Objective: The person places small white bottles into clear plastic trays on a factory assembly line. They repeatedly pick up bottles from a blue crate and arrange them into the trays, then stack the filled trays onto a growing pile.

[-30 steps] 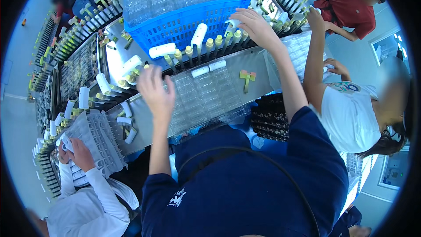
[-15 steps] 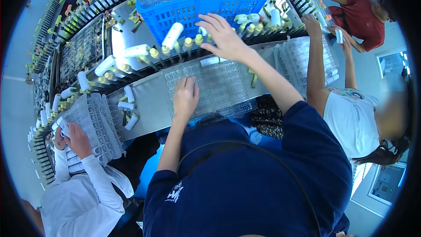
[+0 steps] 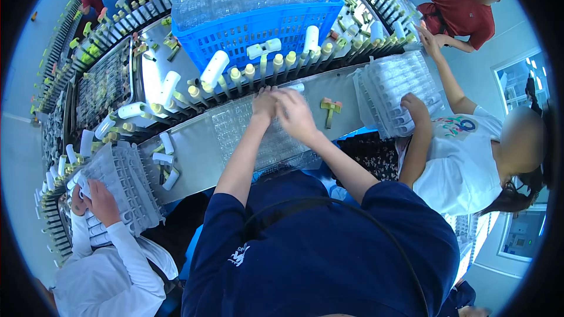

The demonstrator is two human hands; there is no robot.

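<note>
Both hands meet over a clear plastic tray with molded cells [image 3: 238, 132] on the metal bench in front of me. My left hand [image 3: 264, 105] is closed near the tray's far edge; what its fingers hold, if anything, is hidden. Across it, touching or nearly so, comes my right hand [image 3: 294, 118], blurred by motion, so its grip is unclear. A white cylindrical piece [image 3: 298, 87] shows just beyond the right fingers. Past the hands runs a row of upright pegs with pale yellow tips [image 3: 249, 70]; several carry white tubes, such as this tilted white tube [image 3: 215, 68].
A blue crate [image 3: 258, 29] full of clear trays stands behind the pegs. A yellow-green T-shaped piece [image 3: 330, 111] lies right of my tray. Loose white tubes [image 3: 166, 144] lie left. Tray stacks [image 3: 399, 91] stand by co-workers on both sides.
My right hand has come down from the pegs to my left hand, which has moved to the tray's far edge. The pegs and tubes have shifted. The right-hand co-worker's arm has drawn back.
</note>
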